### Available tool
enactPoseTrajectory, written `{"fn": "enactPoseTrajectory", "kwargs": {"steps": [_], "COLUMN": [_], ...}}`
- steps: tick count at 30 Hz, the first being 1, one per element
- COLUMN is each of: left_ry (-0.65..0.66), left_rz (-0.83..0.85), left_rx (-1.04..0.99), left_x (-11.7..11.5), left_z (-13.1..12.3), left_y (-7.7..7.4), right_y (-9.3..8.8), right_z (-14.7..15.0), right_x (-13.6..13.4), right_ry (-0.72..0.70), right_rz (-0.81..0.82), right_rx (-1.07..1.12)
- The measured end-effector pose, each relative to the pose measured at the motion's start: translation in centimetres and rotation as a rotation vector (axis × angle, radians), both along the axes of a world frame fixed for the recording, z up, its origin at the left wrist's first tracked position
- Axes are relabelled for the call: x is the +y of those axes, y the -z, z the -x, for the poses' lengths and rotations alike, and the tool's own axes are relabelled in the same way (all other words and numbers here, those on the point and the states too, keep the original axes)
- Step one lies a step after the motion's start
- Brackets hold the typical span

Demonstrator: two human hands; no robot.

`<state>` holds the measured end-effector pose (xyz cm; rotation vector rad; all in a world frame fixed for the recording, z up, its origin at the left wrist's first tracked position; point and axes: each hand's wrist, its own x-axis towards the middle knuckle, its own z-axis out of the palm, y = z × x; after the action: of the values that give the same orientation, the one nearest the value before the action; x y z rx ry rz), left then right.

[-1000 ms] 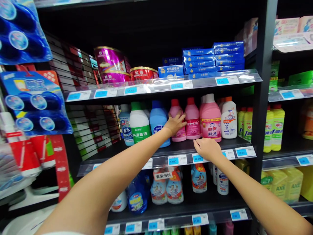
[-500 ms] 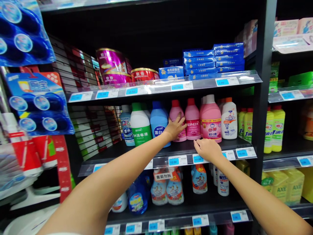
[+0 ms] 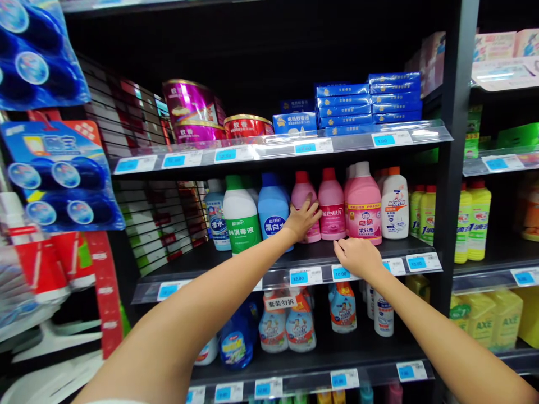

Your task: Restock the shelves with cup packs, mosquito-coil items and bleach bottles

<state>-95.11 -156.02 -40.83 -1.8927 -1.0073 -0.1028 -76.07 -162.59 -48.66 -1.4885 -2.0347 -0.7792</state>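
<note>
While left hand point(image 3: 302, 220) spreads over one of four pink bottles point(image 3: 300, 188), right hand point(image 3: 357, 258) curled on shelf edge point(image 3: 273, 275)

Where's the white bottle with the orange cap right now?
In the head view, the white bottle with the orange cap stands right of centre, between the large pink bottle and the yellow bottles, up and to the right of the right hand.

Head-worn view, facing forward and down, close to store shelving point(image 3: 290, 261)
</note>
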Motion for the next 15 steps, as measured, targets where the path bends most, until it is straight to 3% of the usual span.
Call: {"fn": "enactPoseTrajectory", "kwargs": {"steps": [10, 13, 15], "left_ry": [-0.017, -0.012, 0.080], "left_rz": [0.032, 0.052, 0.015], "left_rx": [-0.010, -0.079, -0.174], "left_x": [-0.1, -1.5, -3.7], "left_z": [0.1, -0.6, -1.3], "left_y": [0.1, 0.0, 0.3], "right_y": [-0.1, -0.3, -0.5], "right_z": [0.1, 0.2, 0.0], "right_x": [-0.1, 0.1, 0.1], "right_ry": [0.009, -0.002, -0.038], "right_rz": [0.019, 0.033, 0.023], "right_rx": [0.006, 0.014, 0.046]}}
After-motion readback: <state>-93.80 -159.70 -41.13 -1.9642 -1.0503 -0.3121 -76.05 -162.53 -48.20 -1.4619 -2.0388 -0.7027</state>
